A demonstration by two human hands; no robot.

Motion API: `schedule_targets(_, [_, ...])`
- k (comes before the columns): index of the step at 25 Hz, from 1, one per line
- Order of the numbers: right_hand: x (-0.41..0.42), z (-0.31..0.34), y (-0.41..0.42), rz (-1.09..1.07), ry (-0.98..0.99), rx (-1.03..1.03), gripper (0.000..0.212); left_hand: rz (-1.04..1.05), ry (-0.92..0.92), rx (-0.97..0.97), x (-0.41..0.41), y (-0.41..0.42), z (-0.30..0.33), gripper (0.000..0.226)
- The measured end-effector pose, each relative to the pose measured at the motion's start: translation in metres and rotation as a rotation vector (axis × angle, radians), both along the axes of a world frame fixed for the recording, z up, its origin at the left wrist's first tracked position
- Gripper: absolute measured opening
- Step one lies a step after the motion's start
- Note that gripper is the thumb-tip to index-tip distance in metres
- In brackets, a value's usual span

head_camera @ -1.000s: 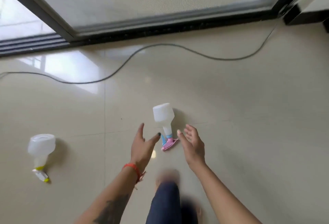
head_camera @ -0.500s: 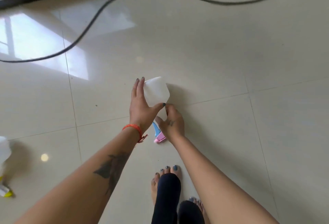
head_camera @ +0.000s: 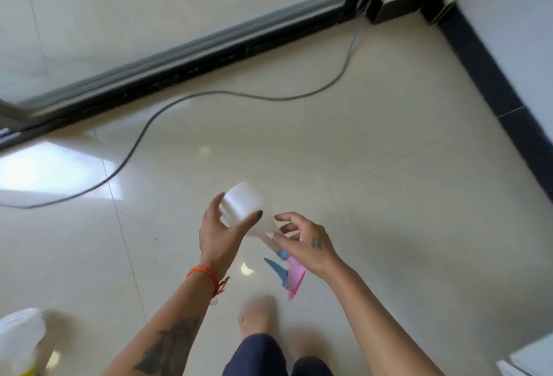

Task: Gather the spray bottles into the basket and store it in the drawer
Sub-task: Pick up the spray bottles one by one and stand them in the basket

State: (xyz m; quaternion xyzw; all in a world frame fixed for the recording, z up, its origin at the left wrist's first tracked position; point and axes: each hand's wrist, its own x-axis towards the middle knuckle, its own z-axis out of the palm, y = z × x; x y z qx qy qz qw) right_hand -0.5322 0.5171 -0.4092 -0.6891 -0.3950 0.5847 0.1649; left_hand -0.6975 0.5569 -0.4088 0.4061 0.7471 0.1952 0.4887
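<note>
I've lifted the translucent white spray bottle with blue-and-pink trigger (head_camera: 244, 211) off the glossy cream tiled floor (head_camera: 389, 196). My left hand (head_camera: 220, 233) grasps its body; my right hand (head_camera: 305, 244) hovers loose-fingered beside the neck. A second white bottle (head_camera: 19, 336) lies down-left of it.

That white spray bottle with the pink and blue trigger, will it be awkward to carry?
Probably light: the translucent spray bottle looks empty, and the left hand spans its body alone. Smooth sides may slip. The trigger head hangs below the right hand, so it could swing.
</note>
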Motion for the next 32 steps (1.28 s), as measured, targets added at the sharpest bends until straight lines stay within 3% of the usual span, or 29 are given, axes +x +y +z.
schedule_targets(3, [0.040, 0.082, -0.005, -0.126, 0.121, -0.028, 0.035, -0.011, -0.106, -0.020, 0.029, 0.002, 0.066, 0.080])
schedule_targets(7, [0.093, 0.202, -0.038, -0.378, 0.292, -0.012, 0.044, -0.069, -0.318, -0.116, 0.073, -0.006, 0.165, 0.081])
schedule_targets(12, [0.140, 0.334, -0.106, -0.717, 0.403, 0.205, 0.039, -0.249, -0.497, -0.250, 0.135, -0.039, 0.279, 0.060])
schedule_targets(16, [0.163, 0.412, -0.171, -0.863, 0.356, 0.407, 0.037, -0.441, -0.522, -0.311, 0.194, -0.076, 0.357, 0.040])
schedule_targets(22, [0.208, 0.466, -0.302, -1.049, 0.127, 0.525, 0.040, -0.690, -0.526, -0.386, 0.300, -0.178, 0.415, 0.049])
schedule_targets(26, [0.251, 0.473, -0.408, -1.261, -0.047, 0.555, 0.042, -0.839, -0.487, -0.500, 0.374, -0.289, 0.421, 0.056])
schedule_targets(32, [0.309, 0.462, -0.553, -1.399, -0.332, 0.606, 0.043, -0.913, -0.438, -0.694, 0.457, -0.456, 0.418, 0.062])
